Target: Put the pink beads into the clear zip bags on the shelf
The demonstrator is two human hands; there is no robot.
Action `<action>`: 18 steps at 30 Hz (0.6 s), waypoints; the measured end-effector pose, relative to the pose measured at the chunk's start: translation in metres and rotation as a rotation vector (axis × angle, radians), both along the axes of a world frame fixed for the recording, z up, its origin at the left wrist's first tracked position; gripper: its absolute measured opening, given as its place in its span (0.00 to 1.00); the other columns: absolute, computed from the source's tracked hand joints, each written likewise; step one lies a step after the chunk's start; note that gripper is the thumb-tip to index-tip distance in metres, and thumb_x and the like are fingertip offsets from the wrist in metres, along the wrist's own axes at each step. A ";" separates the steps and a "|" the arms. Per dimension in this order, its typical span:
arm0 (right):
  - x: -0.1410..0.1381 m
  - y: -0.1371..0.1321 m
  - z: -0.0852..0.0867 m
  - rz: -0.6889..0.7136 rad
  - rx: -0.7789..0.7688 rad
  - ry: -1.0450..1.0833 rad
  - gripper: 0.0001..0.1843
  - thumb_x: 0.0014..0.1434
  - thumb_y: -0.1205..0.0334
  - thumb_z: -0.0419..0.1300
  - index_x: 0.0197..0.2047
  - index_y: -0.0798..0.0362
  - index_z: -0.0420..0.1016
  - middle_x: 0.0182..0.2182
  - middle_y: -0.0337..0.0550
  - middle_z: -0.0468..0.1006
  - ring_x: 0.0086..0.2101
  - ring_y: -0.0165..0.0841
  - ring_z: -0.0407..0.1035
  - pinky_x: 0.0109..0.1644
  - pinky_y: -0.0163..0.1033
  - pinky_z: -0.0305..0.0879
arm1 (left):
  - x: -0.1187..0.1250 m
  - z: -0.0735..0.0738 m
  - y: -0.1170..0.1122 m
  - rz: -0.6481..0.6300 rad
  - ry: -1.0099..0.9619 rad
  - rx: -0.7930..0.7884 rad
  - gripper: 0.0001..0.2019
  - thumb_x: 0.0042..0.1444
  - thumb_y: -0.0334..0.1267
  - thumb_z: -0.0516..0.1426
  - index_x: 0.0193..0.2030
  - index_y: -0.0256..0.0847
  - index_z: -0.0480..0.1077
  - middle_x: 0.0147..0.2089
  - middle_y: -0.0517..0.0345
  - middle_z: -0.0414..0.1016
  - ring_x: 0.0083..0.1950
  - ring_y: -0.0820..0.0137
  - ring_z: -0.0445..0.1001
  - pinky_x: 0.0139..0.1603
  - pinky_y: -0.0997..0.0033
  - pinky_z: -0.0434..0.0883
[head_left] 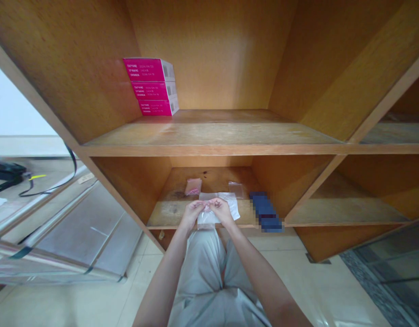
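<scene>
Both hands meet over the front of the lower shelf, fingertips pinched close together. My left hand [191, 214] and my right hand [223, 211] are closed on the top of a small clear plastic bag [206, 221], which hangs down near the shelf's front edge. Something pinkish shows between the fingertips, too small to make out. Under and behind the hands lies a crumpled white sheet [232, 204]. Further back on the left rests a clear bag with small pink pieces [193, 186]. To the back right is another flat clear bag [235, 189], seemingly without contents.
A blurred-out blue object [265, 211] lies at the right, reaching past the shelf's front edge. Three stacked pink boxes [153, 87] stand on the upper shelf [229, 131]. Left of the cabinet are wrapped panels [83, 227] and a black cable [49, 190].
</scene>
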State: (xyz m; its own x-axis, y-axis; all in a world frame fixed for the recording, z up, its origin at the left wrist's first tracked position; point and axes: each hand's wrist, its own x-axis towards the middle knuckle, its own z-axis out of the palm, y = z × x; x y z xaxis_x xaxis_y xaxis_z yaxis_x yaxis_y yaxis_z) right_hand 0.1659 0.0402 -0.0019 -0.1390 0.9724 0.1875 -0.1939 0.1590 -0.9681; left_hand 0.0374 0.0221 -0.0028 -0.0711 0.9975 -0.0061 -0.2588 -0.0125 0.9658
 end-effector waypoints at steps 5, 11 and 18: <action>0.000 0.000 0.001 -0.001 0.000 0.006 0.05 0.42 0.60 0.60 0.24 0.53 0.70 0.19 0.37 0.73 0.22 0.29 0.68 0.28 0.34 0.64 | 0.004 0.007 -0.003 0.023 0.017 -0.020 0.11 0.37 0.40 0.63 0.27 0.35 0.73 0.26 0.55 0.75 0.27 0.71 0.70 0.32 0.73 0.64; 0.001 -0.001 0.000 -0.007 -0.029 0.013 0.03 0.42 0.64 0.59 0.24 0.54 0.71 0.19 0.37 0.74 0.21 0.28 0.67 0.28 0.34 0.63 | 0.006 0.006 -0.003 0.039 0.020 -0.031 0.09 0.37 0.38 0.63 0.26 0.35 0.73 0.26 0.55 0.75 0.27 0.71 0.70 0.31 0.73 0.64; 0.000 -0.003 0.005 0.001 -0.071 0.054 0.02 0.41 0.65 0.59 0.23 0.54 0.71 0.19 0.36 0.73 0.21 0.29 0.67 0.28 0.34 0.64 | 0.007 0.003 -0.002 0.064 0.015 -0.042 0.09 0.37 0.37 0.63 0.27 0.36 0.73 0.27 0.55 0.76 0.27 0.71 0.71 0.31 0.74 0.65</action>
State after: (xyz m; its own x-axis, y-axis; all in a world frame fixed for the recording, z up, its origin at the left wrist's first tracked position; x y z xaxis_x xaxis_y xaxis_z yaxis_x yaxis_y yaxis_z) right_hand 0.1662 0.0376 0.0027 -0.1314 0.9834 0.1252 -0.2463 0.0899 -0.9650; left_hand 0.0447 0.0203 0.0000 -0.1351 0.9898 -0.0458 -0.2442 0.0116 0.9697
